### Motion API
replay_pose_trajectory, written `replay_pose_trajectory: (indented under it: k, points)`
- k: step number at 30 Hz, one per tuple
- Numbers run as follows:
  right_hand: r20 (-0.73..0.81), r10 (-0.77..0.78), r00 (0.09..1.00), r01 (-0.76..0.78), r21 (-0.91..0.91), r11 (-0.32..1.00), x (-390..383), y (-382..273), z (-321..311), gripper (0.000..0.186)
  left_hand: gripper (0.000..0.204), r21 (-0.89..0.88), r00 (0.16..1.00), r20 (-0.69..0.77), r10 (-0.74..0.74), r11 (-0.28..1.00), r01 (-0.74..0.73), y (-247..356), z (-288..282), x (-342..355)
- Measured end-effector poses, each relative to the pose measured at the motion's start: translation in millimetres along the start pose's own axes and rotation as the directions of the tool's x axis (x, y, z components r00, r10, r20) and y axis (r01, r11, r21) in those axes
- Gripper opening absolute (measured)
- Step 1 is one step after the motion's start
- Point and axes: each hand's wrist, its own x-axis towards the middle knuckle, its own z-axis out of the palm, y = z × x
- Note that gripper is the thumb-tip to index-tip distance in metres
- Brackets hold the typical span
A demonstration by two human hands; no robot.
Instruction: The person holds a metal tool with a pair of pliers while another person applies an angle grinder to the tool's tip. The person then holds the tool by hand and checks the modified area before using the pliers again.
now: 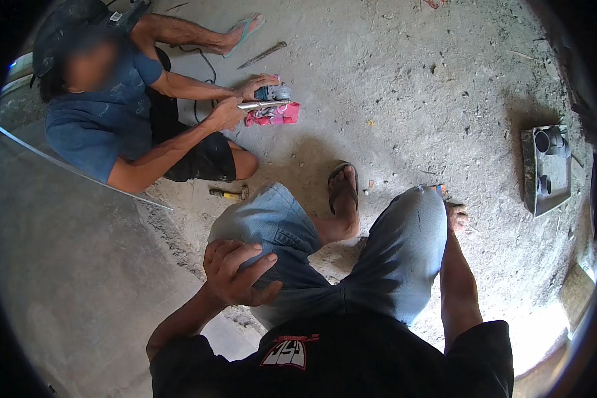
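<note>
My left hand (237, 273) is raised above my left thigh, its fingers loosely bent and apart, with nothing visible in it. Beside my right knee hangs my right hand (457, 217), low near the floor. The knee hides part of it, so what its bent fingers hold, if anything, does not show. Close to that hand, a small orange and blue thing (439, 190) peeks out past the knee. At the upper left a co-worker grips a silver metal bar (262, 105) against a grinder-like power tool (274, 92), which rests over a pink packet or cloth (282, 115).
A hammer (229, 194) with a yellow and black handle lies near my left knee. Farther off is a dark metal rod (262, 55). A grey tray (565, 182) with dark cup-like pieces stands at the right. A dark cable (211, 73) runs beside the co-worker.
</note>
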Motion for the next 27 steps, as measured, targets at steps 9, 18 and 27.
replay_pose_trajectory:
  k: [9,18,27]
  points:
    - [0.010,-0.021,1.000,0.022,-0.105,0.994,-3.7,-6.0,-4.0,0.114,0.037,0.006,1.000,0.015,-0.015,1.000,0.015,-0.8,0.0,-6.3]
    - [-0.036,-0.021,0.999,0.017,-0.118,0.993,12.1,4.1,7.3,0.114,0.037,0.007,1.000,0.019,-0.006,1.000,0.006,-1.3,1.0,-2.8]
    - [-0.037,-0.031,0.999,0.025,-0.165,0.986,34.5,25.2,20.8,0.114,0.037,-0.027,1.000,0.007,-0.004,1.000,0.005,-1.6,3.8,1.2]
